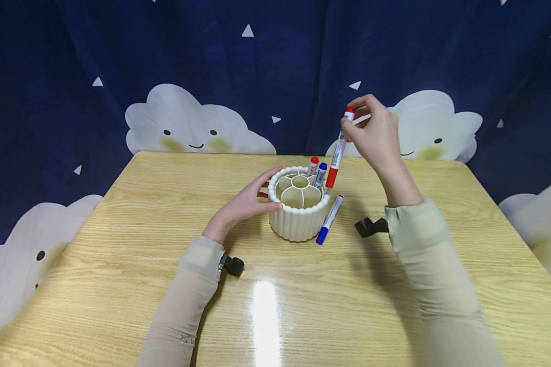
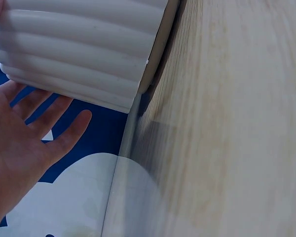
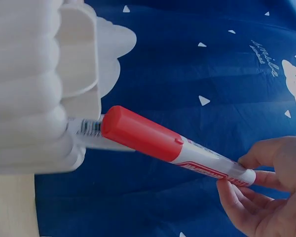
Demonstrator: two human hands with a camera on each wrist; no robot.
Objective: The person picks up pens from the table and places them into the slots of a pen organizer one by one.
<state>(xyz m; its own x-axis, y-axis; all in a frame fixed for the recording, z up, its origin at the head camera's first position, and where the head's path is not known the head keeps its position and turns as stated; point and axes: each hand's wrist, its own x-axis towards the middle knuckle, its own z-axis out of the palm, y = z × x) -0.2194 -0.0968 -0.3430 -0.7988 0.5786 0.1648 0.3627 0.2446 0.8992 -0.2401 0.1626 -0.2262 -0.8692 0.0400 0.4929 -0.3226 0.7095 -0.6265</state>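
A cream pen holder (image 1: 297, 224) with ribbed sides, a beaded rim and petal-shaped compartments stands upright on the table. My left hand (image 1: 245, 204) holds its left side, thumb at the front of the rim and fingers round the back. Up at the right, my right hand (image 1: 374, 130) pinches a red-capped white marker (image 1: 340, 148) near its upper end. That marker slants with its red cap down, close over the holder's right rim. Inside the holder are a red marker (image 1: 313, 165) and a blue marker (image 1: 320, 176).
Another blue marker (image 1: 330, 219) lies on the wooden table (image 1: 156, 204), just right of the holder. A dark blue curtain (image 1: 284, 66) with clouds hangs behind the table's far edge. Black wrist cameras (image 1: 234, 266) jut from both sleeves.
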